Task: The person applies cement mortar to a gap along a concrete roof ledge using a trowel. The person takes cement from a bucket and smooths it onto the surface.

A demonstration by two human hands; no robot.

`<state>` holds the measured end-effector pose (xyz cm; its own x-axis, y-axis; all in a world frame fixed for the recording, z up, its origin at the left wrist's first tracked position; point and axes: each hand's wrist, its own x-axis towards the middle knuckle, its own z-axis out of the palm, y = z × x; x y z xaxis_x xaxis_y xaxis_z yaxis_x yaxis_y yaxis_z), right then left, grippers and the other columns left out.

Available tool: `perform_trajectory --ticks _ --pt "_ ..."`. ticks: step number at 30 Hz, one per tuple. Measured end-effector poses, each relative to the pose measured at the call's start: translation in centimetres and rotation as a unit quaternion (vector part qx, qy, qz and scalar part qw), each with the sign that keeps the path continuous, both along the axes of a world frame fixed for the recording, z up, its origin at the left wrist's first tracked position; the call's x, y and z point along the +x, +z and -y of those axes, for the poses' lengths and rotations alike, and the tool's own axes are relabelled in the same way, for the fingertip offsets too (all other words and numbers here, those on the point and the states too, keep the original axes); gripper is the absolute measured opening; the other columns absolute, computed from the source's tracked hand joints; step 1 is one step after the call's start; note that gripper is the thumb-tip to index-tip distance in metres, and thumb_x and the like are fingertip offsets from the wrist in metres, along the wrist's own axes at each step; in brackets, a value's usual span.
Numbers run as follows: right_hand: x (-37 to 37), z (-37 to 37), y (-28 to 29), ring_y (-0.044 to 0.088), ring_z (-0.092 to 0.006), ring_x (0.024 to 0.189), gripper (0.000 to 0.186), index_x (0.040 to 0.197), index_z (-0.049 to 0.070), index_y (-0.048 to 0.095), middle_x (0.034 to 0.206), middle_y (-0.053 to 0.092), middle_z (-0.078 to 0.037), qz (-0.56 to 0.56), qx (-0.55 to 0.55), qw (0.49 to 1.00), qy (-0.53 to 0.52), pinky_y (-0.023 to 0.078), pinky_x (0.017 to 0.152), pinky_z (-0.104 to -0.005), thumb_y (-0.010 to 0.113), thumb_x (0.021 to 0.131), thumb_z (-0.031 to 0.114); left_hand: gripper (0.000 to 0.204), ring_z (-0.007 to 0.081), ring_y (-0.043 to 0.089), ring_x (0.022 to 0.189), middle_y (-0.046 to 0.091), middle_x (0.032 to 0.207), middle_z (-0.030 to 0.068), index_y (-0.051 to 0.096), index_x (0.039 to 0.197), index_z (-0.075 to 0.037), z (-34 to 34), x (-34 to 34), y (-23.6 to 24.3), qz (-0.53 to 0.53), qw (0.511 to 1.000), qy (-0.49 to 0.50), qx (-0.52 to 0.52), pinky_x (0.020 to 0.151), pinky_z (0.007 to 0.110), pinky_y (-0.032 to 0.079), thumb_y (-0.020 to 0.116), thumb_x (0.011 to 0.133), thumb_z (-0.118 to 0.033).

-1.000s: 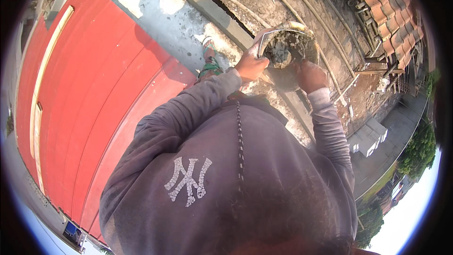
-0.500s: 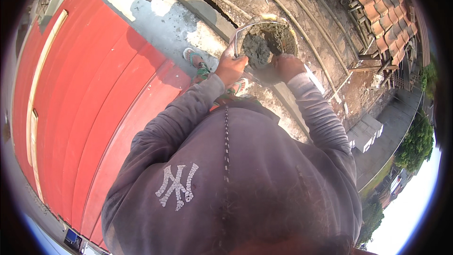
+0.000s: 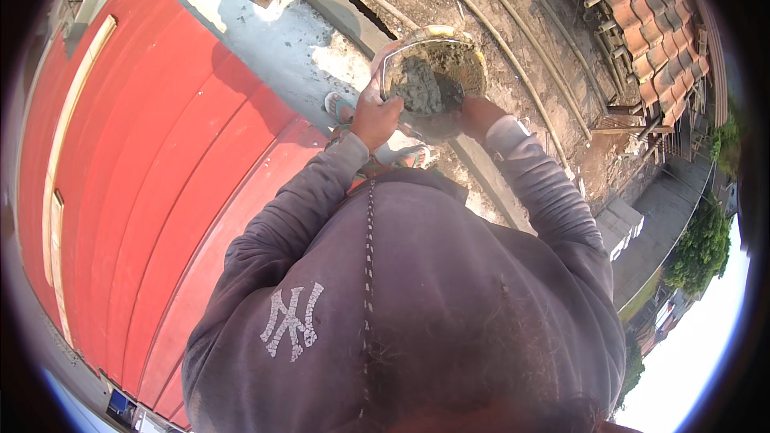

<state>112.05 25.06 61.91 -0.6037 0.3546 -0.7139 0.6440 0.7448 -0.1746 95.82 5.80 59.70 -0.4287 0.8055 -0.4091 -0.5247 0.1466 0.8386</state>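
A round bucket [image 3: 481, 72] with a pale, mortar-smeared rim is held out in front of my body. Wet grey mortar [image 3: 419, 87] lies inside, heaped toward the left, with a darker patch on the right. My left hand [image 3: 377, 119] is closed on the bucket's left rim, where the thin handle curves up. At the near right rim is my right hand [image 3: 480, 116], its fingers curled; what they grip is hidden by the hand and the shade. Both forearms wear dark, faded sleeves.
Red corrugated sheets [image 3: 176, 168] with a pale wooden strip cover the left. My sandalled feet [image 3: 340, 106] stand below by a concrete ledge [image 3: 337, 8]. Bamboo poles [image 3: 513, 56] lie on the dirt ahead. A tiled roof [image 3: 650, 32] and pale blocks [image 3: 618, 224] stand right.
The bucket and both hands have shifted a little to the left. My right hand has stayed at the near right rim, and my left hand keeps its hold.
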Motion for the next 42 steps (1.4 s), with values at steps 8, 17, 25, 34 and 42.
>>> perform_trajectory --ticks 8,17,25,34,42 --pt "-11.3 1.8 0.9 0.048 -0.0160 0.042 0.038 0.086 0.003 0.064 0.060 0.053 -0.002 -0.054 -0.522 0.745 -0.412 0.041 0.038 -0.0308 0.059 0.101 0.037 0.059 0.0175 0.067 0.082 0.064 0.109 0.0100 0.042 0.149 -0.005 2.8 -10.1 0.1 0.063 0.996 0.070 -0.010 0.062 0.034 0.065 0.053 0.091 0.003" --pt "-24.4 2.0 6.6 0.072 -0.0443 0.092 0.037 0.096 -0.003 0.073 0.093 0.073 -0.026 -0.170 0.054 0.983 0.038 0.058 0.083 -0.0499 0.055 0.098 0.029 0.061 0.0224 0.069 0.085 0.063 0.109 0.0113 0.039 0.148 -0.005 2.6 -19.9 5.9 0.097 0.984 0.151 0.011 0.059 0.038 0.066 0.051 0.090 0.006" --pt "-30.7 0.6 10.9 0.072 -0.0414 0.093 0.039 0.103 0.000 0.070 0.100 0.073 -0.023 -0.136 0.050 0.965 0.219 0.057 0.083 -0.0518 0.053 0.100 0.036 0.068 0.0230 0.070 0.088 0.062 0.115 0.0130 0.035 0.152 -0.006 4.2 -25.9 6.6 0.068 0.975 0.210 0.012 0.057 0.038 0.066 0.050 0.088 0.007" --pt "-41.4 1.0 5.2 0.071 -0.0420 0.099 0.038 0.102 -0.001 0.073 0.103 0.073 -0.024 -0.183 0.015 0.953 0.241 0.057 0.087 -0.0511 0.058 0.098 0.034 0.073 0.0195 0.067 0.087 0.062 0.118 0.0102 0.033 0.157 -0.009 0.9 -33.7 5.3 0.019 0.975 0.219 0.014 0.056 0.036 0.065 0.049 0.087 0.006" --pt "-51.1 -5.3 4.1 0.074 -0.0374 0.084 0.026 0.091 0.002 0.073 0.086 0.074 -0.020 -0.249 0.111 0.934 0.229 0.060 0.077 -0.0478 0.061 0.091 0.024 0.069 0.0167 0.067 0.093 0.064 0.118 0.0089 0.038 0.154 -0.002 -1.3 -43.0 6.5 0.053 0.980 0.190 -0.002 0.068 0.031 0.062 0.049 0.086 0.006"
